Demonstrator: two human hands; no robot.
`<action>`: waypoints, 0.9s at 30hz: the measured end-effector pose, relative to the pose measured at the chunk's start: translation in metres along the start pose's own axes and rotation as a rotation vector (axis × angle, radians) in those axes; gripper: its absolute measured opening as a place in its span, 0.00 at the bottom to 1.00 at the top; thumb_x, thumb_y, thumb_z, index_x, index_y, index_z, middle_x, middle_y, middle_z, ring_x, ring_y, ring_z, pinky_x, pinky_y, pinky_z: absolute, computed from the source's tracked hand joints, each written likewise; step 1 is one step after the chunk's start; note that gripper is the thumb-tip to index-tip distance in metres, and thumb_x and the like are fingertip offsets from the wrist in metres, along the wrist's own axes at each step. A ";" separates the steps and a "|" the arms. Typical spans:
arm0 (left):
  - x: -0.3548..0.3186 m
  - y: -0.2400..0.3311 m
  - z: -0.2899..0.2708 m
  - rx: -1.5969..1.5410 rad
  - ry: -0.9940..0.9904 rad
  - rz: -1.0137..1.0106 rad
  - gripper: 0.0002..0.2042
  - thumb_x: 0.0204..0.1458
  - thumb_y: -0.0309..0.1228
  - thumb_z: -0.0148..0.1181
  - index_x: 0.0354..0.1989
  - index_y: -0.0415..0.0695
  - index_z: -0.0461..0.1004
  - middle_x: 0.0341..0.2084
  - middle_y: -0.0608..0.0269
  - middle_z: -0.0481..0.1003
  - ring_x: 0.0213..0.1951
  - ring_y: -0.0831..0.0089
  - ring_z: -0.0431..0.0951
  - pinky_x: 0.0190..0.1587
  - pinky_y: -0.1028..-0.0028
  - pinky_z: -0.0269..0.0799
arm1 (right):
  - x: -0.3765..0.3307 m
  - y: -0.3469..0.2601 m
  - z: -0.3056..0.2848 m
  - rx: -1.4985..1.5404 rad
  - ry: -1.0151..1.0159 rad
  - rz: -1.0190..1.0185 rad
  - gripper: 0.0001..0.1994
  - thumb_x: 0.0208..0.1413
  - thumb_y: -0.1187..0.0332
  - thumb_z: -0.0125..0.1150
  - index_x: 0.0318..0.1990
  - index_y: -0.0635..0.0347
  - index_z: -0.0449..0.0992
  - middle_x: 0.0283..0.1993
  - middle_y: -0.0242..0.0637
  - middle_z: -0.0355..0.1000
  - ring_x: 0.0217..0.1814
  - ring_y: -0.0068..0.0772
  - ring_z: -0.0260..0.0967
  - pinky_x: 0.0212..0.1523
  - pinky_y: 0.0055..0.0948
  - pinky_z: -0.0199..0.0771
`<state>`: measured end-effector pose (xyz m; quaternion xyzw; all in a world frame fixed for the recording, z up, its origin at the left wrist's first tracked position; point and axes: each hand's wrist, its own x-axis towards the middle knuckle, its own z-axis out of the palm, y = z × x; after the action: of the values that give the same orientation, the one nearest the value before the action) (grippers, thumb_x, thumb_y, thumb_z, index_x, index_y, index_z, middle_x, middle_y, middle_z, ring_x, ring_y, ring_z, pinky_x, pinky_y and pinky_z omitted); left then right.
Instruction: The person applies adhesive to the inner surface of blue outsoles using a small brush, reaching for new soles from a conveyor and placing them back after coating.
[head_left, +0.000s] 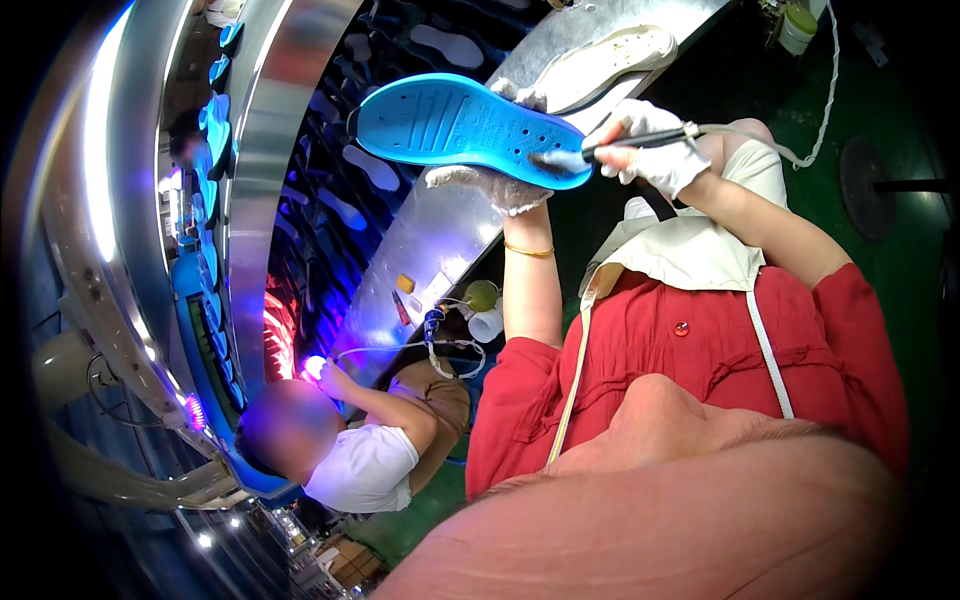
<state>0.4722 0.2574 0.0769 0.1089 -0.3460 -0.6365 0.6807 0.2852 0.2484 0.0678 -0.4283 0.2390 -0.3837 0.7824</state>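
A bright blue shoe sole (440,118) lies across my left hand (500,190), which wears a white glove and grips the sole's edges, thumb and fingers on opposite sides. In my gloved right hand (655,150), fingers are closed around a dark-handled brush (630,145). Its bristles rest on the sole's surface near the end closest to me, beside several small holes. A white hose (770,146) runs from the brush handle off to the right. Just beyond the sole, a cream-white shoe (612,68) lies on the metal bench.
The metal bench (390,262) carries a small yellow block (405,284) and a white cup (486,325). Beyond it, dark racks hold several pale soles. At lower left sits a co-worker in a white shirt (365,468), a glowing light by one hand. A green-lidded tub (797,30) stands far right.
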 end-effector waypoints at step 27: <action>0.039 0.020 0.009 0.753 0.470 -0.673 0.33 0.52 0.58 0.48 0.53 0.40 0.65 0.40 0.56 0.73 0.36 0.70 0.76 0.39 0.72 0.75 | 0.018 -0.038 -0.009 -0.772 -0.331 -0.064 0.06 0.41 0.77 0.61 0.29 0.58 0.73 0.34 0.36 0.71 0.40 0.34 0.69 0.41 0.30 0.70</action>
<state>0.4803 0.2270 0.1084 0.5880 -0.3345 -0.6099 0.4128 0.2747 0.2172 0.0946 -0.7531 0.2228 -0.2163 0.5801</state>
